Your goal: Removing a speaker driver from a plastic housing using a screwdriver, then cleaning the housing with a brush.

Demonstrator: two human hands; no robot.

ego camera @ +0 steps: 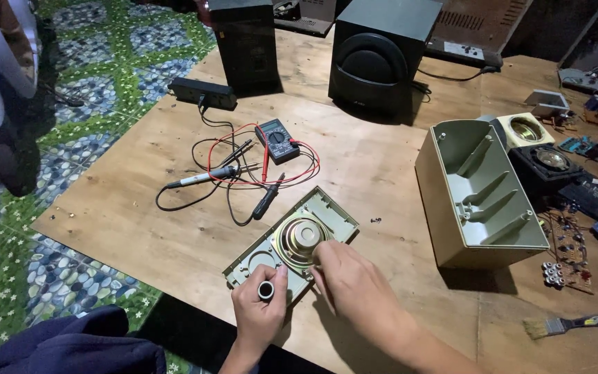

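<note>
left hand curled shut around a small black cylindrical tube. right hand loosely bent, fingertips on the round metal speaker cone set in a pale green plastic front panel flat on the plywood board. whether it pinches anything, cannot tell. risk: pressing could dent the cone; panel sits near the board edge, may slide.

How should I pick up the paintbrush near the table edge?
Probably grip the paintbrush by its handle, coming from above. It lies flat on the table, bristles pointing left, and the handle's right end has open board around it for fingers.
</note>
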